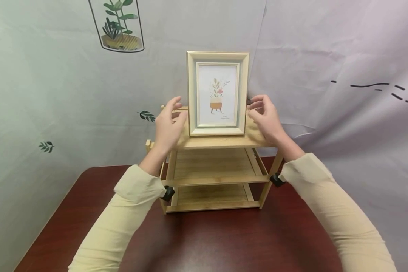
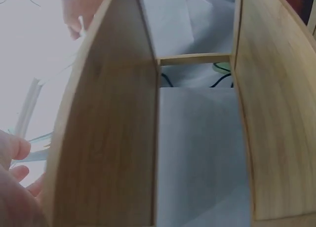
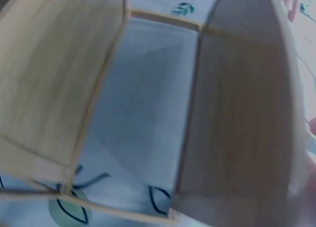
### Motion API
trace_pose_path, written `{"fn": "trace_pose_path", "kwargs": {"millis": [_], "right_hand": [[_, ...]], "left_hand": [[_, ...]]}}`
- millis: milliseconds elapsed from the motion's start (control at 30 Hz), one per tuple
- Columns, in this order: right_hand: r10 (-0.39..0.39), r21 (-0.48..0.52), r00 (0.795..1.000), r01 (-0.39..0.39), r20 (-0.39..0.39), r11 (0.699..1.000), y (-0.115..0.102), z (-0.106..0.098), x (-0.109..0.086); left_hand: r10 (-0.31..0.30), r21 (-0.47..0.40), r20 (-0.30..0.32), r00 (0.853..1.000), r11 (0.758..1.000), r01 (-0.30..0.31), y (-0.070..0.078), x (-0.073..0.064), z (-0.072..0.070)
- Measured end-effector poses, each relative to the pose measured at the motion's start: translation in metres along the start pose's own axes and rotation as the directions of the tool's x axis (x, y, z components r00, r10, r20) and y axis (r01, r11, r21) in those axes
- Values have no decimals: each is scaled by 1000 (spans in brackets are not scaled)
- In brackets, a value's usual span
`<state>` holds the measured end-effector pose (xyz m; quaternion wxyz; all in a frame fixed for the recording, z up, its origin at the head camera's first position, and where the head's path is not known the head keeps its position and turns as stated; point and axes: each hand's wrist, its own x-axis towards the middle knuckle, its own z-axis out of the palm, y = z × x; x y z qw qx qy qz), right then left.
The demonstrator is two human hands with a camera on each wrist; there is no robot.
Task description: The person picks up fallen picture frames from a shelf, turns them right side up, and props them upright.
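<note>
A cream picture frame (image 1: pixel 218 131) with a potted-plant print (image 1: pixel 217 94) stands upright on the top board of a wooden shelf rack (image 1: pixel 221 142). My left hand (image 1: pixel 169 122) is beside the frame's left edge, a small gap away, fingers loosely bent. Close to the opposite edge is my right hand (image 1: pixel 266 116), its fingertips right at the frame's side and its fingers relaxed. The left wrist view catches part of the left hand (image 2: pixel 17 187) past the top board (image 2: pixel 106 123). Blurred at the right border of the right wrist view is the right hand (image 3: pixel 308 180).
Below the top board, the rack has a middle shelf (image 1: pixel 214 164) and a bottom shelf (image 1: pixel 212 194). It stands on a dark red table (image 1: pixel 221 241). Behind hangs a pale cloth (image 1: pixel 309 49) with printed plants and leaves.
</note>
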<state>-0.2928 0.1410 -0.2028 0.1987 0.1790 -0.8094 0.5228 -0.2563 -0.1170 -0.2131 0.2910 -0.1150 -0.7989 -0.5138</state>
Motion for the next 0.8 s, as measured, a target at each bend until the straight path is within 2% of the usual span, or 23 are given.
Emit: {"fn": "trace_pose_path", "kwargs": {"millis": [100, 200, 300, 400, 500, 600, 700, 800], "right_hand": [[-23, -87, 999, 19, -39, 996, -1, -18, -3], [-56, -165, 994, 41, -89, 986, 3, -37, -6], [-70, -221, 989, 40, -132, 975, 14, -53, -11], [-58, -287, 986, 11, -157, 958, 31, -65, -17], [-37, -349, 986, -23, -165, 937, 51, -75, -24], [-24, -397, 987, -41, -157, 917, 67, -83, -30], [-25, -432, 992, -32, -125, 902, 79, -88, -35], [-31, -479, 997, -6, -69, 878, 91, -92, -41]], "left_hand": [[56, 13, -54, 997, 998, -56, 1, 0, -14], [113, 71, -122, 986, 992, -105, -2, 2, -31], [162, 164, -183, 970, 977, -132, -14, 3, -47], [179, 245, -219, 959, 962, -124, -32, 1, -62], [142, 317, -218, 966, 946, -67, -53, -4, -74], [84, 395, -190, 978, 918, -2, -74, -13, -82], [30, 484, -143, 989, 874, 44, -93, -24, -89], [-35, 582, -63, 997, 811, 65, -111, -35, -98]]}}
